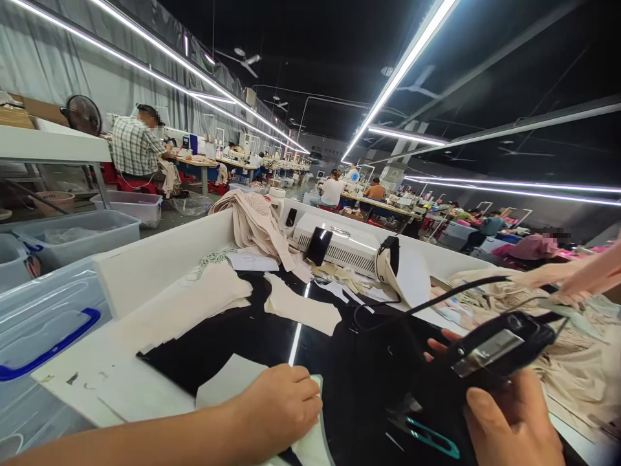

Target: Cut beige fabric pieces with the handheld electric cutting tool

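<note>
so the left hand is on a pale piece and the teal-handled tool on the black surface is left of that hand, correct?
Not quite: the head view shows the teal-handled tool on the black surface to the right of the left hand. That hand is on a pale piece.

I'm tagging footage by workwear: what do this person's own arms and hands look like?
Neither the left hand nor the right hand wears a glove, and no rings show. The left forearm is bare, with no sleeve, watch or bracelet in sight. The right forearm is out of view, so any sleeve there cannot be judged.
</note>
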`<state>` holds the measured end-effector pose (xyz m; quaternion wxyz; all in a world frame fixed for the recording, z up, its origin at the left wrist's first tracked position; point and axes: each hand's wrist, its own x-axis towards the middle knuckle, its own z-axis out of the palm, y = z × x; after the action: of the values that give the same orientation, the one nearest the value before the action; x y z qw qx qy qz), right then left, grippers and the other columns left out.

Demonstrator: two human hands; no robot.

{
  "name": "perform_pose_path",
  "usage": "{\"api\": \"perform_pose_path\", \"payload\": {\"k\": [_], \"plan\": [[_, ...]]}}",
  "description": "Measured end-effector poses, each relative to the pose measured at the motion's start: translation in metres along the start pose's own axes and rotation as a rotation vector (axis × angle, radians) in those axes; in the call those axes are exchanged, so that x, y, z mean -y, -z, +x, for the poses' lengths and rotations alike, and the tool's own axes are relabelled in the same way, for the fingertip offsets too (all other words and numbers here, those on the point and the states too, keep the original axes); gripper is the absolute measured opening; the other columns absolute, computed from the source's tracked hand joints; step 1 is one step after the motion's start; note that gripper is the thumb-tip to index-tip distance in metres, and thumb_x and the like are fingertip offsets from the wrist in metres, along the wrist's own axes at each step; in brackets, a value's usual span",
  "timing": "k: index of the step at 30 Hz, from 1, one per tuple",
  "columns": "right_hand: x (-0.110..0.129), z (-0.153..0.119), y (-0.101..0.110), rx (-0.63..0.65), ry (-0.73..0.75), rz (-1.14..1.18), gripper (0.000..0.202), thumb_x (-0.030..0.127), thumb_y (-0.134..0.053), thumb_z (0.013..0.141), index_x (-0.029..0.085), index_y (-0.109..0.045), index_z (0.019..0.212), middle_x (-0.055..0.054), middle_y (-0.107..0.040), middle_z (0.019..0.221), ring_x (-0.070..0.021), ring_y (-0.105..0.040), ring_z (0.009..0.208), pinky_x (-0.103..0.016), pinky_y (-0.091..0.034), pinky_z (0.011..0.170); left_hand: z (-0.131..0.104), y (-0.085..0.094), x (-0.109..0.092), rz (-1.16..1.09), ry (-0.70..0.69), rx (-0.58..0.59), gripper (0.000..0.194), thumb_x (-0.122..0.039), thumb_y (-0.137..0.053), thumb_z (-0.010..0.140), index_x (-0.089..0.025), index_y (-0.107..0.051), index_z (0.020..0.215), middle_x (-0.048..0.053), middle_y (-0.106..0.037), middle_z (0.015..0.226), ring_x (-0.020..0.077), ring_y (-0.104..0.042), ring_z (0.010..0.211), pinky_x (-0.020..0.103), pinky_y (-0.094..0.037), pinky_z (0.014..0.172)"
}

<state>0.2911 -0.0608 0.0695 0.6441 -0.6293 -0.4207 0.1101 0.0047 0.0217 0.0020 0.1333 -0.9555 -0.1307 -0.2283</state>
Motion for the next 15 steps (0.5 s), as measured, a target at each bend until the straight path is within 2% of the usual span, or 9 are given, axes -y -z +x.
{"api": "perform_pose_path", "payload": {"k": [2,4,6,10,15], "plan": [[0.023,-0.003,-0.023,-0.036,-0.003,0.070,0.057,0.061,-0.081,0.071,0.029,-0.062,0.115,-0.008,-0.074,0.112,-0.0314,-0.073,0.089,-0.055,-0.057,0.090,0.003,-0.002,-0.001,-0.016,-0.047,-0.014,0.017,-0.018,-0.061,0.102,-0.017,-0.058,0.085,0.003,-0.066,0.086,0.0155,-0.060,0.079,0.028,-0.046,0.072],[0.036,-0.007,-0.045,-0.121,0.022,0.064,0.050,0.058,-0.082,0.073,0.027,-0.062,0.106,-0.003,-0.072,0.100,-0.0241,-0.070,0.077,-0.048,-0.057,0.085,0.005,-0.004,-0.003,-0.021,-0.061,-0.033,0.018,-0.015,-0.060,0.101,-0.016,-0.058,0.083,0.003,-0.065,0.083,0.0160,-0.060,0.078,0.029,-0.045,0.069],[0.039,-0.011,-0.065,-0.119,0.038,0.130,0.048,0.052,-0.083,0.075,0.027,-0.061,0.109,0.000,-0.071,0.096,-0.0202,-0.068,0.074,-0.042,-0.057,0.080,0.006,-0.006,-0.004,-0.017,-0.050,-0.056,0.019,-0.016,-0.061,0.101,-0.015,-0.057,0.082,0.003,-0.062,0.080,0.0165,-0.059,0.076,0.030,-0.042,0.063],[0.032,-0.016,-0.097,-0.049,0.082,0.315,0.054,0.042,-0.082,0.081,0.028,-0.057,0.127,0.003,-0.068,0.088,-0.0165,-0.065,0.068,-0.036,-0.057,0.068,0.004,-0.014,-0.008,-0.014,-0.013,-0.147,0.020,-0.017,-0.062,0.099,-0.014,-0.057,0.080,0.002,-0.059,0.075,0.0162,-0.056,0.068,0.031,-0.034,0.053],[0.026,-0.020,-0.124,0.035,0.082,0.517,0.044,0.035,-0.079,0.084,0.029,-0.057,0.121,0.004,-0.066,0.085,-0.0144,-0.063,0.066,-0.034,-0.059,0.063,0.003,-0.025,-0.012,-0.047,0.024,-0.275,0.019,-0.018,-0.060,0.099,-0.014,-0.060,0.080,0.003,-0.063,0.077,0.0155,-0.056,0.068,0.031,-0.031,0.051]]}}
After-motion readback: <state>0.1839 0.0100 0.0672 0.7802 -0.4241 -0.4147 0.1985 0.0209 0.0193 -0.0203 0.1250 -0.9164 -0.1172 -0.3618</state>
